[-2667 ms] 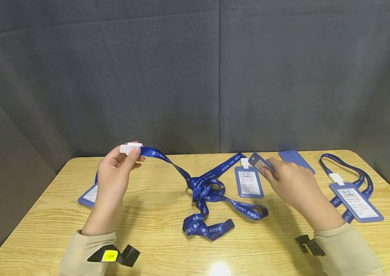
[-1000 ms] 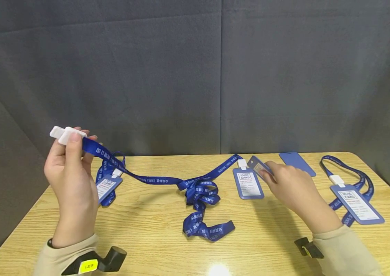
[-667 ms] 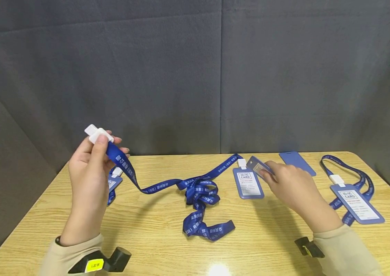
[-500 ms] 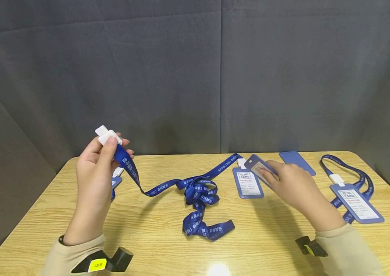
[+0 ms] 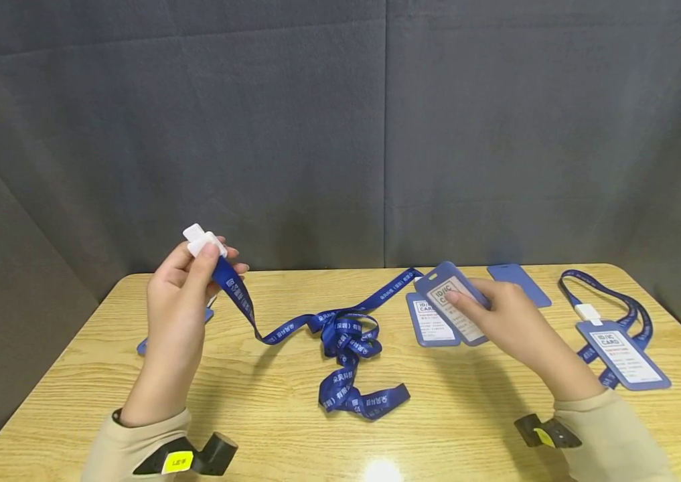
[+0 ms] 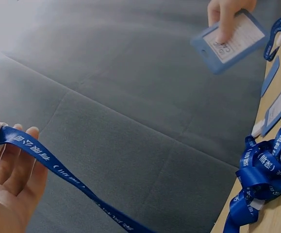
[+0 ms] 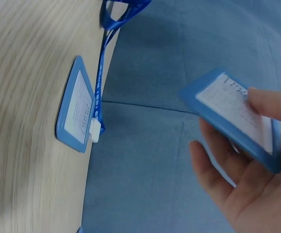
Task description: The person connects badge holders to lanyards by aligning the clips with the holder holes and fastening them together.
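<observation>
My left hand (image 5: pixel 179 294) pinches the white plastic clip (image 5: pixel 205 242) of a blue lanyard (image 5: pixel 234 291) between thumb and fingers, above the table. From the clip the printed strap droops to a tangled heap of lanyard (image 5: pixel 349 335) mid-table. In my right hand (image 5: pixel 505 314) is a blue badge holder (image 5: pixel 455 301), raised, its ID/IC card face showing and its slotted end up and to the left. The right wrist view shows my thumb on the face of this badge holder (image 7: pixel 237 111). Behind it, in the head view, lies another badge holder (image 5: pixel 430 328) on the table, partly covered.
A badge holder with lanyard (image 5: pixel 623 355) lies at the right. A blue badge holder (image 5: pixel 519 284) without a visible card face lies at the back right edge. Another badge holder (image 5: pixel 142 346) is mostly hidden behind my left forearm. A grey cloth (image 5: pixel 292 134) hangs behind the wooden table (image 5: pixel 280 428).
My left hand swung far left with the clip, stretching the strap, then came back right, leaving the strap slack. My right hand has turned its badge holder so the card face shows.
</observation>
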### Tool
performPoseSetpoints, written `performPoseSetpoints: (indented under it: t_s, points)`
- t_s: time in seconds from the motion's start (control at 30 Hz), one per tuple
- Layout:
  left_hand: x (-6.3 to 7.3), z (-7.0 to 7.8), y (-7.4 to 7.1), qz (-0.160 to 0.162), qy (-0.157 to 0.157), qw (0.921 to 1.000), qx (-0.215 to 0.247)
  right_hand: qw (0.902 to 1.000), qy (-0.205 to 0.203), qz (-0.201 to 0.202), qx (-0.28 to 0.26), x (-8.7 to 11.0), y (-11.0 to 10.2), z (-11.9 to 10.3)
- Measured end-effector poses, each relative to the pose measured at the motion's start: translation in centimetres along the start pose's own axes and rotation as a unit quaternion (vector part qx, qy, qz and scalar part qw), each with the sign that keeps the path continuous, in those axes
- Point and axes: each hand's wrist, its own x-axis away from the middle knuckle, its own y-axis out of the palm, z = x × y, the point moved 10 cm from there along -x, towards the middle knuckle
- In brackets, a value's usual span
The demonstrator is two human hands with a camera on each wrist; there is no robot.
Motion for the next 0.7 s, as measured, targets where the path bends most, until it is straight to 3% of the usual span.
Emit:
performPoseSetpoints:
  t_s: [0.3, 0.47, 0.7]
  points:
    - [-0.06, -0.28, 0.06, -0.003, -0.009, 0.9999, -0.007, 0.9918, 0.026, -0.019, -0.124, 0.21, -0.07, 0.32]
    - [-0.03, -0.33, -0.02, -0.001, -0.012, 0.9998, -0.014, 0.9848, 0.043, -0.022, -0.167, 0.42, -0.16, 0.32]
    - [0.12, -0.73, 0.48, -0.028, -0.022, 0.9988, -0.035, 0.9776, 0.048, -0.027, -0.203, 0.41, -0.07, 0.31]
